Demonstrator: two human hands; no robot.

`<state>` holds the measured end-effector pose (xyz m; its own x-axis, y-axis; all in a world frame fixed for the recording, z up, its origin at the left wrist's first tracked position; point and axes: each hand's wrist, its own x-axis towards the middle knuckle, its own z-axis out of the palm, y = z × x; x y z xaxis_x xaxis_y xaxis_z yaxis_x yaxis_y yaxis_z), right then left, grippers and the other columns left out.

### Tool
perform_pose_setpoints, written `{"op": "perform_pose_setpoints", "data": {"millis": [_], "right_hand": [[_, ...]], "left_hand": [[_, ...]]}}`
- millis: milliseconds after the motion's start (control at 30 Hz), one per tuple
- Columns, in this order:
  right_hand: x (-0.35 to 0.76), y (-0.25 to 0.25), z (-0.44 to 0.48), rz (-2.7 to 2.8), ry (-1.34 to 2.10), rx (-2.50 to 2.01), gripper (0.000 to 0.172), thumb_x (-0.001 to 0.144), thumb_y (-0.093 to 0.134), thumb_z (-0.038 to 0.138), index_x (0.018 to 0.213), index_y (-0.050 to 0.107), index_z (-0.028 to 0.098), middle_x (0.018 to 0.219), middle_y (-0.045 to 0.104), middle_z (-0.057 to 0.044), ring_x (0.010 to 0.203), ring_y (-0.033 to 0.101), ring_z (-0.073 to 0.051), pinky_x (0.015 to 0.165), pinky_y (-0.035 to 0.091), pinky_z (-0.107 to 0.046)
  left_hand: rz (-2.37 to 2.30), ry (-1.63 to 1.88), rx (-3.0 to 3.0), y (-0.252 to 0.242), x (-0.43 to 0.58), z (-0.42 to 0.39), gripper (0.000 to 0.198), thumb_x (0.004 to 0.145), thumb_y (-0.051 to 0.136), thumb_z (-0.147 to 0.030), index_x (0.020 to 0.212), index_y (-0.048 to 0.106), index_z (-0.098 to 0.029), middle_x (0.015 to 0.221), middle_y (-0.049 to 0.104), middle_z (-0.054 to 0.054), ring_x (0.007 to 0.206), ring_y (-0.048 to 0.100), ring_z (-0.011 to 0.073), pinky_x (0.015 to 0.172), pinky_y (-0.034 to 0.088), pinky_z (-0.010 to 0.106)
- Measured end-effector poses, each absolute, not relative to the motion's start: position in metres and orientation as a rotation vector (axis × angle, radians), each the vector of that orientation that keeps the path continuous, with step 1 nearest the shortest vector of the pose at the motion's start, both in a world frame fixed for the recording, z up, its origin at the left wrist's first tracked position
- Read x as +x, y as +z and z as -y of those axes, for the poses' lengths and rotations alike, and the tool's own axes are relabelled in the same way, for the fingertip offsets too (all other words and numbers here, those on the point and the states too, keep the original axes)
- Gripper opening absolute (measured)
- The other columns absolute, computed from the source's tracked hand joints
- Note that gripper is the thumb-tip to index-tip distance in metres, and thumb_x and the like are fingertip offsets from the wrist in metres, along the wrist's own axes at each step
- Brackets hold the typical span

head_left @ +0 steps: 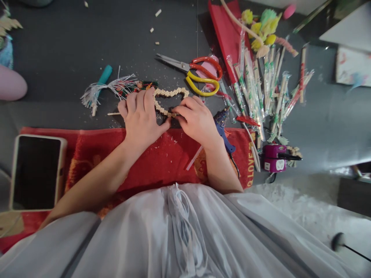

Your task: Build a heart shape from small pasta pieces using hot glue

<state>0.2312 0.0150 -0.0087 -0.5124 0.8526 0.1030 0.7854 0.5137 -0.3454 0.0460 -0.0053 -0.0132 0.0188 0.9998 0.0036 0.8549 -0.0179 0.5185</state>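
Observation:
A cream, knobbly loop (171, 93), made of what look like many small pieces, lies between my hands over the dark table. My left hand (142, 116) holds the left side of it, fingers over the top and thumb reaching to its lower end. At the lower right, my right hand (195, 117) pinches the loop with thumb and fingertips; exactly what sits between those fingertips is hidden. Close by my right wrist lies a blue glue gun (222, 129), partly behind the arm. Scissors (193, 71) with one red and one yellow handle rest just beyond my right hand.
A red towel (168, 154) covers the near edge, with a phone (36, 173) at left. Bundled white strands (107, 87) and a teal tube (104, 75) lie left. Wrapped sticks (255, 88), fuzzy stems (262, 29) and a purple box (274, 158) crowd the right.

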Motion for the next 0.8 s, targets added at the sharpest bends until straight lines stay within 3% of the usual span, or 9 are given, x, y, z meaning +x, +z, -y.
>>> {"op": "perform_pose_setpoints", "data": {"millis": [267,367,500,667,800], "right_hand": [[0.2325,-0.0088,-0.0156,2.478,0.441,-1.445,0.021,0.099,0.056,0.014,0.103,0.075,0.022,0.109,0.067,-0.01,0.111,0.058,-0.028,0.099,0.05,-0.045],[0.2327,-0.0091,-0.016,2.478,0.453,-1.441,0.023,0.099,0.054,0.013,0.104,0.074,0.023,0.11,0.066,-0.01,0.112,0.058,-0.028,0.098,0.05,-0.046],[0.2331,-0.0088,-0.0163,2.481,0.483,-1.444,0.026,0.1,0.051,0.013,0.105,0.074,0.023,0.11,0.065,-0.01,0.112,0.057,-0.028,0.098,0.049,-0.046],[0.234,-0.007,-0.0164,2.48,0.502,-1.442,0.027,0.101,0.05,0.013,0.105,0.074,0.024,0.109,0.065,-0.009,0.111,0.057,-0.028,0.097,0.049,-0.045],[0.2353,-0.0071,-0.0179,2.479,0.557,-1.439,0.026,0.1,0.051,0.013,0.106,0.074,0.026,0.11,0.064,-0.009,0.113,0.056,-0.029,0.098,0.048,-0.047]], "left_hand": [[-1.911,0.515,1.947,-0.0136,0.0444,0.0052,0.089,0.08,0.053,-0.066,0.15,0.049,-0.011,0.151,0.058,0.021,0.144,0.046,0.0481,0.116,0.026,0.072],[-1.894,0.523,1.947,-0.0124,0.0447,0.0047,0.085,0.082,0.055,-0.066,0.151,0.049,-0.018,0.152,0.059,0.017,0.145,0.046,0.0476,0.116,0.028,0.072],[-1.94,0.474,1.969,-0.0125,0.0452,0.0042,0.088,0.079,0.059,-0.061,0.151,0.049,-0.011,0.152,0.058,0.022,0.143,0.047,0.049,0.116,0.027,0.073],[-1.886,0.536,1.879,-0.0133,0.0428,0.0036,0.089,0.079,0.054,-0.073,0.15,0.051,-0.02,0.154,0.057,0.015,0.148,0.042,0.0512,0.117,0.022,0.075],[-1.886,0.508,1.884,-0.0107,0.0441,0.004,0.084,0.08,0.056,-0.067,0.15,0.051,-0.021,0.156,0.056,0.014,0.149,0.041,0.0494,0.12,0.022,0.072]]}}
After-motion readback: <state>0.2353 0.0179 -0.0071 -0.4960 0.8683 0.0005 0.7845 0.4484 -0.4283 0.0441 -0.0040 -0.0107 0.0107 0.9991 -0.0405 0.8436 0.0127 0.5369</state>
